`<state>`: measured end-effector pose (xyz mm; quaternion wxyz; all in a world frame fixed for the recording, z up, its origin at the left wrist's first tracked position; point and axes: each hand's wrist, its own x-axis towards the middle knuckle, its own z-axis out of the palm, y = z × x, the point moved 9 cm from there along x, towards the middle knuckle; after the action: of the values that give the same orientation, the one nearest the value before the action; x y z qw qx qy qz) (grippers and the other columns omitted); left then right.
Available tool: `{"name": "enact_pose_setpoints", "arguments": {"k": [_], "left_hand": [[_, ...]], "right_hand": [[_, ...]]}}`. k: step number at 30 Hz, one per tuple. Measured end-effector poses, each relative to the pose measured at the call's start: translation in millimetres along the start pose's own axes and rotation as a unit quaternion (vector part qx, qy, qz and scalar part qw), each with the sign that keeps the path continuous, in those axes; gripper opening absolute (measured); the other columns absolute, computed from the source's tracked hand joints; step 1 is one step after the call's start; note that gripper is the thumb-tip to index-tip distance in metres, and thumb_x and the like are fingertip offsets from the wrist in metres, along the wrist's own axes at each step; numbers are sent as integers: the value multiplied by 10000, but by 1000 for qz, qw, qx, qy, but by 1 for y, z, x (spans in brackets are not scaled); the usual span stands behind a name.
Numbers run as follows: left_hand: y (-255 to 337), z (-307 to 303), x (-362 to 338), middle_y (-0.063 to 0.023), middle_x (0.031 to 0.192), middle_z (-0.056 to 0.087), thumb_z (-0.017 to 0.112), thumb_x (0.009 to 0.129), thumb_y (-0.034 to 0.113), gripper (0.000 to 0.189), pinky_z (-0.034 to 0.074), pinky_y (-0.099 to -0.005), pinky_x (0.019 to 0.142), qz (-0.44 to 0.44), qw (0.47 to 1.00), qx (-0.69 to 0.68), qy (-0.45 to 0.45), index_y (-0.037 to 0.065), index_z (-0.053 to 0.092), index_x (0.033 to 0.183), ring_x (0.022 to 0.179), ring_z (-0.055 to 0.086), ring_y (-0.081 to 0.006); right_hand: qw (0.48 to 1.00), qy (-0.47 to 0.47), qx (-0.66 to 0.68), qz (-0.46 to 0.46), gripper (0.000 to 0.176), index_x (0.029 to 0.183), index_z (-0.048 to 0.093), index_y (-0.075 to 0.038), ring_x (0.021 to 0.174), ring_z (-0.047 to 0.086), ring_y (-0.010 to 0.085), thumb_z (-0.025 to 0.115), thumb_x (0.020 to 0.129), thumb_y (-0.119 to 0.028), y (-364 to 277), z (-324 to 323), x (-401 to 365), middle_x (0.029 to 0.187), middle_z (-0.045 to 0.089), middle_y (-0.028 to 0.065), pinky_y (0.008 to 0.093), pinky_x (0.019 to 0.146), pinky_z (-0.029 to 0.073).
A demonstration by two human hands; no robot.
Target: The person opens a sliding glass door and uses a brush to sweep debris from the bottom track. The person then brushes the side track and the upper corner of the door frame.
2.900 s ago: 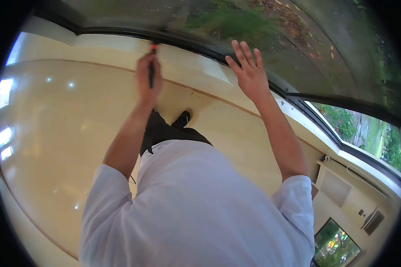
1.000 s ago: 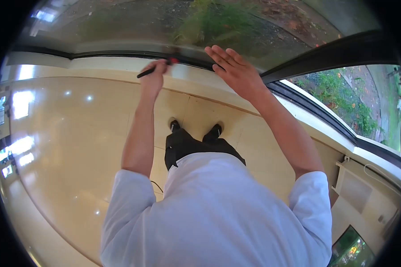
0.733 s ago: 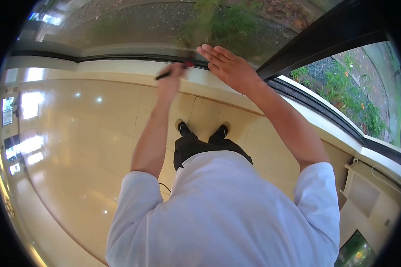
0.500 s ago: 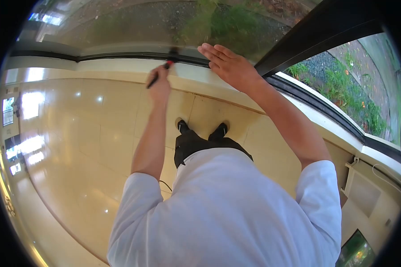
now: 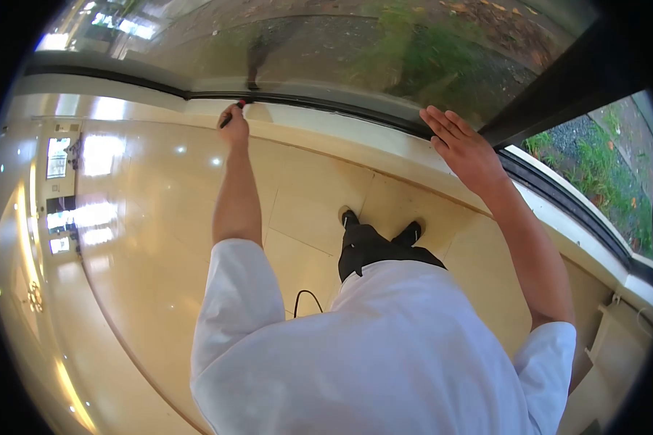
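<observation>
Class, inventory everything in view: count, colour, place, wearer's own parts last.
Window glass: one large pane, clear, top
Window frame: one, black, along the glass
Sill: one, white, below the frame
Handheld tool: one, black and red, by the sill
Plants: several, green, outside
Floor: one, beige, beneath
Cable: one, black, near centre
Shirt: one, white, lower centre
Trousers: one pair, black, centre
Shoes: two, black, on floor
Left grip: one, bare, round the tool
Right grip: one, bare, at the glass

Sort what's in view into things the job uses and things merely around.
Seems part of the job:
black-and-red tool, held in the left hand
window frame, near the tool and right hand

Seems incidental:
black cord near the shirt
grass outside
</observation>
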<state>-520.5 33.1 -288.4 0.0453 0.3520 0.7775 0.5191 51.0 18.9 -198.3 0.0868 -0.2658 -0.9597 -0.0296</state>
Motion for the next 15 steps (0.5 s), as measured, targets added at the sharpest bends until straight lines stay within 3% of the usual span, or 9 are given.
{"name": "enact_pose_setpoints", "arguments": {"k": [3,4,6,7,8,10,11,12,15], "left_hand": [[67,94,-136,-123,800,714,569,1016,302,350,544,-392,731,77,982,150,-91,7,682,866,741,670,-279],[74,128,-210,-107,829,704,556,1027,294,330,544,-392,769,123,992,31,-21,17,661,882,782,671,-265],[138,169,-366,-90,1047,673,643,988,157,173,512,-337,866,-18,934,-271,-231,22,648,1095,990,644,-179],[199,164,-412,-83,1070,659,663,974,124,193,498,-330,891,15,919,-98,-381,44,654,1150,1015,621,-165],[198,166,-416,-83,1070,659,663,974,124,193,498,-330,891,14,916,-99,-389,44,654,1150,1015,621,-165],[177,182,-420,-58,997,649,620,1009,198,204,498,-327,886,-126,832,-351,-409,60,665,1153,956,615,-156],[156,176,-367,-41,930,647,544,1047,291,291,493,-323,819,103,912,-167,-360,57,678,1156,867,598,-141],[181,139,-319,-52,925,672,461,1070,352,392,481,-323,777,-35,924,-40,-378,49,685,1179,833,592,-137],[106,90,-193,-60,851,703,461,1065,290,357,497,-322,745,-2,975,-106,-197,36,698,1147,739,611,-157]], "right_hand": [[1000,12,23,16,216,1126,656,12,1515,311,227,539,999,-118,4,-5,-3,1602,403,93,380,1250,280],[1000,8,5,9,211,1107,661,13,1507,328,230,539,999,-121,2,-6,-4,1595,414,94,381,1246,287],[1000,6,-11,4,207,1089,665,14,1499,345,232,539,1000,-124,3,-9,-7,1588,425,95,383,1243,293],[1000,11,-23,-4,203,1065,670,14,1493,355,229,540,997,-126,4,-10,-12,1586,429,96,383,1242,296],[999,13,-37,-10,201,1041,674,14,1488,364,226,541,994,-129,7,-11,-20,1584,432,96,383,1242,298],[999,30,-29,-1,197,1020,676,13,1489,361,217,545,986,-131,13,-14,-28,1588,426,92,381,1242,299],[998,55,-21,-2,194,1000,677,12,1490,359,209,550,978,-132,15,-19,-33,1592,421,88,378,1243,301],[999,39,-28,8,194,1000,677,12,1490,359,209,550,978,-132,19,-14,-38,1592,421,88,378,1243,301],[996,81,-38,-11,178,997,676,7,1488,361,197,561,959,-123,15,-17,-45,1599,411,88,376,1243,299]]}}
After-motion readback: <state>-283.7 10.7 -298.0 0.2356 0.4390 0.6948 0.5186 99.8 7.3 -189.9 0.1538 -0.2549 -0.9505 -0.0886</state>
